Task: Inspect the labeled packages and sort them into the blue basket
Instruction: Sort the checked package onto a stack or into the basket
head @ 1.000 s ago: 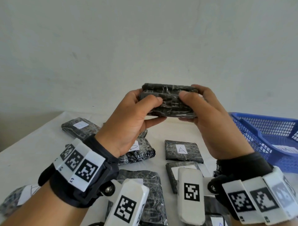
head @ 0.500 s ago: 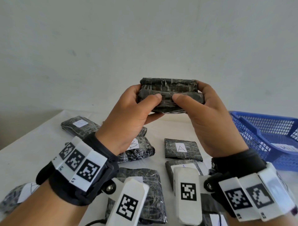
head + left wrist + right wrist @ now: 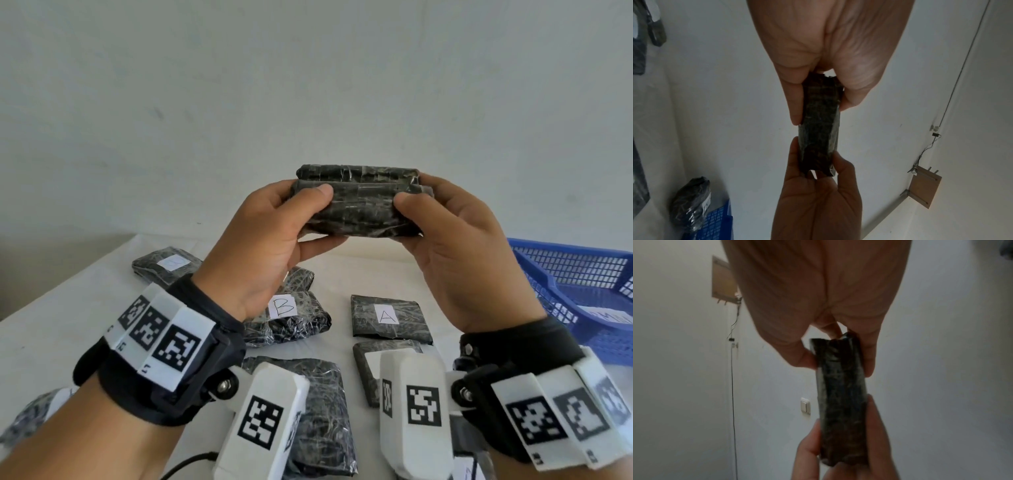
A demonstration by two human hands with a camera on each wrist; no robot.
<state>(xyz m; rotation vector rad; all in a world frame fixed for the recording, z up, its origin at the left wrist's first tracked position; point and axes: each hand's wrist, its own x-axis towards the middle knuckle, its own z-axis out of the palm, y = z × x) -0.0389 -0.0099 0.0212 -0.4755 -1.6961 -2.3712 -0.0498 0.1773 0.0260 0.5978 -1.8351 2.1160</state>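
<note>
Both hands hold one dark plastic-wrapped package (image 3: pixel 359 202) up in the air above the table. My left hand (image 3: pixel 274 233) pinches its left end between thumb and fingers; my right hand (image 3: pixel 452 240) pinches its right end the same way. Its label does not show. The left wrist view has the package (image 3: pixel 818 129) edge-on between the two hands, and so does the right wrist view, with the package (image 3: pixel 840 395) running down the middle. The blue basket (image 3: pixel 582 291) stands at the right on the table.
Several wrapped packages lie on the white table (image 3: pixel 68 308) below the hands, one labelled B (image 3: pixel 284 308) and one labelled A (image 3: pixel 387 317). Another package (image 3: pixel 690 204) lies by the basket's edge in the left wrist view. A pale wall rises behind.
Both hands have lifted the package a little and tilted it, so more of its long side faces me. The grip on both ends is unchanged.
</note>
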